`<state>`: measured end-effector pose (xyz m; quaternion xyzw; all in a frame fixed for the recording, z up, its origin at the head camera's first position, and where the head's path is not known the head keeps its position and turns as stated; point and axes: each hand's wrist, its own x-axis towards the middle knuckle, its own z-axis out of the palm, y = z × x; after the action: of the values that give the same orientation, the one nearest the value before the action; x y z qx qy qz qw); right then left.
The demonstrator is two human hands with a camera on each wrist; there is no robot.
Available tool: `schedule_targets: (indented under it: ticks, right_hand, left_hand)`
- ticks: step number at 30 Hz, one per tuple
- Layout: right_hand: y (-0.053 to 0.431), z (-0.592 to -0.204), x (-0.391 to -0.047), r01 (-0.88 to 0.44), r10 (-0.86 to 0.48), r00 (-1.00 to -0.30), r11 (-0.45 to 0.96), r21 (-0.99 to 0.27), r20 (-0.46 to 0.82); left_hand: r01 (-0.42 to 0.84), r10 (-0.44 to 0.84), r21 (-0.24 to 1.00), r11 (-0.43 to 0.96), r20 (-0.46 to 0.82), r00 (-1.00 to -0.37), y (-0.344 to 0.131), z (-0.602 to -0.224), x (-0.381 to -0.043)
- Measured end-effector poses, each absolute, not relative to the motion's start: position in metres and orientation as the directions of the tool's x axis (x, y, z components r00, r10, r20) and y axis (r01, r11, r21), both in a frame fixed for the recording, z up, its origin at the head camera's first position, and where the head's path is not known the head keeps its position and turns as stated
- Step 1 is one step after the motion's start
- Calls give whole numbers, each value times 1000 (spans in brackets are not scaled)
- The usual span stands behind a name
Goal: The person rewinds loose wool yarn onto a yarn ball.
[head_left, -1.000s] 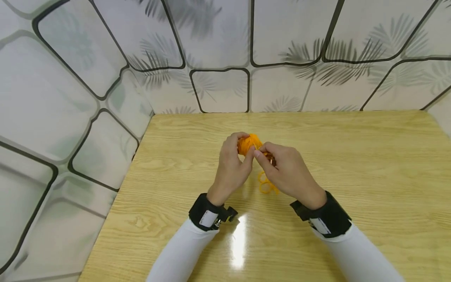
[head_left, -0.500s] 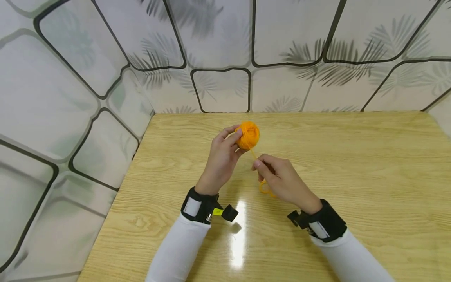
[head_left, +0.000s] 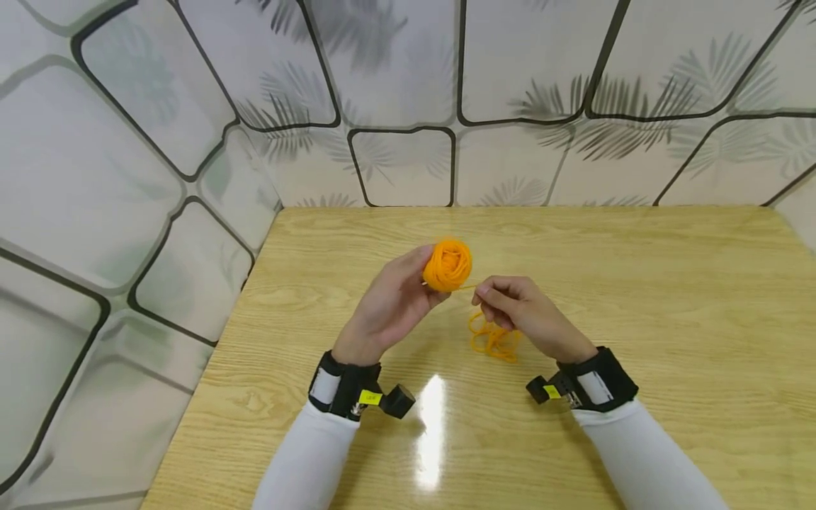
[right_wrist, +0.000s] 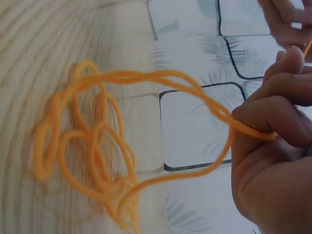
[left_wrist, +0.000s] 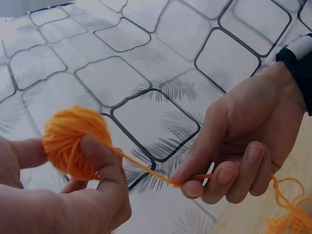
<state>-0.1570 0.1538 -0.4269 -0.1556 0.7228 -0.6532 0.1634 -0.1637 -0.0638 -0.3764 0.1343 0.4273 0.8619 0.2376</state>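
Observation:
An orange ball of yarn (head_left: pixel 448 265) is held above the table in my left hand (head_left: pixel 397 301), with the thumb and fingers around its sides. In the left wrist view the thumb presses the front of the yarn ball (left_wrist: pixel 73 141). A single strand (left_wrist: pixel 148 168) runs taut from the ball to my right hand (head_left: pixel 532 312), which pinches it between thumb and forefinger, the other fingers curled. Below the right hand, a loose tangle of yarn (head_left: pixel 497 341) lies on the table. The right wrist view shows loops of yarn (right_wrist: pixel 97 141) trailing up into the curled fingers.
The wooden table (head_left: pixel 669 319) extends around both arms. A patterned cloth wall (head_left: pixel 408 85) stands along the far edge, and another runs down the left side. Each wrist wears a black strap with a small camera (head_left: pixel 397 401).
My hands have moved apart, drawing a strand out between them. The yarn ball has turned in my left hand and now shows its wound end. More of the loose tangle is visible.

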Motion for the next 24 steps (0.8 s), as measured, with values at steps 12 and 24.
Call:
schedule_targets:
  ticks: [12, 24]
  right_hand:
    - [159, -410, -169, -58, -321, -947, 86, -995, 27]
    - [143, -376, -146, -288, -363, -912, 232, -929, 192]
  left_hand:
    - [-139, 704, 990, -20, -85, -706, -64, -372, -146]
    - [-66, 444, 990, 124, -115, -889, -51, -397, -162]
